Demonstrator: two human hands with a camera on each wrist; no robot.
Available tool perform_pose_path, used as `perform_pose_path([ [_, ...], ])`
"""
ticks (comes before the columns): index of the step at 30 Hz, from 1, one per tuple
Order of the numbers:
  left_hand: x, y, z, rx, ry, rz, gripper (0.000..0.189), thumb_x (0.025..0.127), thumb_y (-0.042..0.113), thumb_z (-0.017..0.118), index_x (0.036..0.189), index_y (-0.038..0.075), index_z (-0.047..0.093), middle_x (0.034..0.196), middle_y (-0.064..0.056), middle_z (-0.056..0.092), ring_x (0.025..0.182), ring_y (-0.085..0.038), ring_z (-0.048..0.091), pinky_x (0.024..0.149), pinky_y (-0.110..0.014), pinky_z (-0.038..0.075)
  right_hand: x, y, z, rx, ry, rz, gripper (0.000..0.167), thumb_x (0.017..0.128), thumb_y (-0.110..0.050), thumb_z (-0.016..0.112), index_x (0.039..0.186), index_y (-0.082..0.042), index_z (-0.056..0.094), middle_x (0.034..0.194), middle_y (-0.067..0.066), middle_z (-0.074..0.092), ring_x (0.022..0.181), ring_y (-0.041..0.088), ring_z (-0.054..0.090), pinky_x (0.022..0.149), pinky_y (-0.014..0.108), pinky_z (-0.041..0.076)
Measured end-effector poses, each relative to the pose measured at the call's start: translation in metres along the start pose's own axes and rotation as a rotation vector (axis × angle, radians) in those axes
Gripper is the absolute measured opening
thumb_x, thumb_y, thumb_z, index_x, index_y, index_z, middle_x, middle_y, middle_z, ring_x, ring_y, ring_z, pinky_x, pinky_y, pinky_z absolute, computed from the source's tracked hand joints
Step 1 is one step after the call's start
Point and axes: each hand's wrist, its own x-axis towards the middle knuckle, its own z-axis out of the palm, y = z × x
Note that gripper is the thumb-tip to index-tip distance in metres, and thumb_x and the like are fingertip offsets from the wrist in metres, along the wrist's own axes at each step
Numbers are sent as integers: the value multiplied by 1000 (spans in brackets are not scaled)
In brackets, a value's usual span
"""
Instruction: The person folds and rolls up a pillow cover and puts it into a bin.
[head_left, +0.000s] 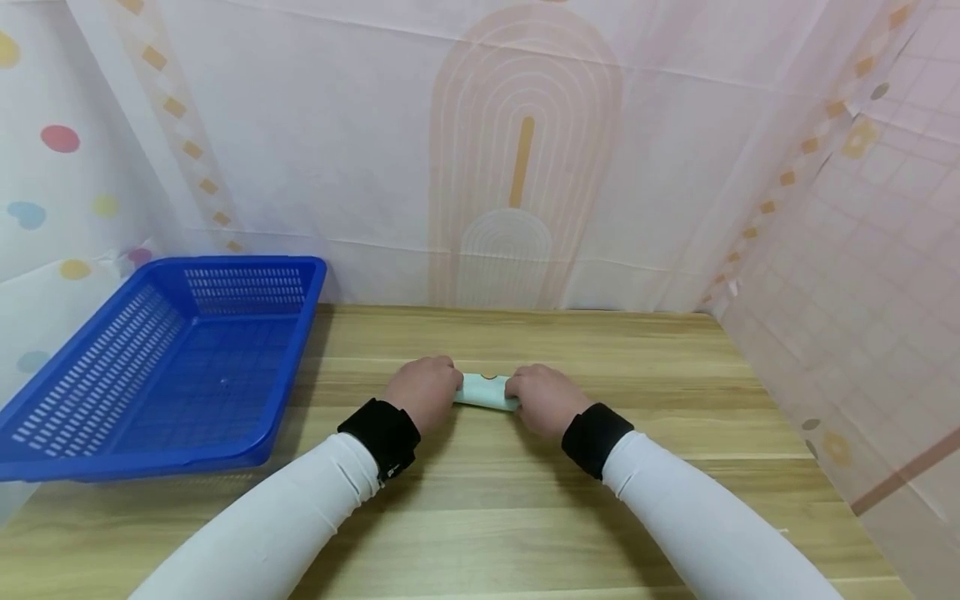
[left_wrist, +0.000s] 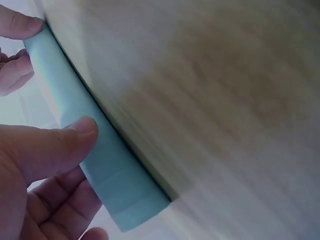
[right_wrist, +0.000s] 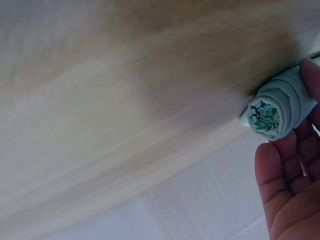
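Note:
A mint-green cloth [head_left: 483, 393] lies on the wooden table as a tight roll, its length running from one hand to the other. My left hand [head_left: 423, 390] pinches its left end, and the left wrist view shows the thumb on top of the cloth roll [left_wrist: 120, 175] with fingers curled behind. At the opposite end, my right hand [head_left: 550, 400] grips it between thumb and fingers. Wound layers with small dark marks inside show at the end of the cloth roll [right_wrist: 267, 117] in the right wrist view.
A blue plastic basket [head_left: 292, 375] with slotted sides stands on the left of the table [head_left: 480, 517]. Behind the table hangs a white patterned curtain [head_left: 337, 167], and a pale grid-patterned sheet [head_left: 885, 275] borders the right side.

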Motion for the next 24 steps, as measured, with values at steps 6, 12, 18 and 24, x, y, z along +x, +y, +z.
perform_pose_path([
  [6, 2, -2, 0, -20, -28, -10, 15, 90, -5, 73, 92, 9, 79, 89, -6, 69, 77, -20, 64, 75, -38, 58, -1, 1, -1, 38, -15, 32, 13, 93, -1, 75, 103, -10, 76, 102, 1, 73, 95, 20, 66, 93, 37, 57],
  [12, 4, -6, 1, -66, -22, -7, 12, 85, 0, 81, 91, 10, 79, 89, -5, 71, 78, -19, 64, 78, -36, 58, 1, 2, -2, 83, -42, 61, 17, 95, -1, 73, 110, -7, 76, 110, 4, 75, 104, 22, 70, 98, 39, 57],
  [18, 5, -8, 0, -129, -64, -49, 11, 90, 2, 79, 99, 9, 81, 96, -6, 74, 86, -20, 67, 85, -37, 60, 3, 3, -5, 179, -85, 110, 19, 97, -2, 71, 115, -5, 76, 118, 8, 76, 112, 24, 70, 101, 42, 56],
  [24, 5, -10, 0, -172, -98, -87, 13, 94, 5, 76, 106, 9, 80, 101, -6, 74, 93, -21, 69, 90, -39, 59, 5, 5, -6, 241, -110, 157, 19, 100, -5, 68, 118, -6, 75, 119, 8, 76, 105, 20, 69, 99, 41, 56],
])
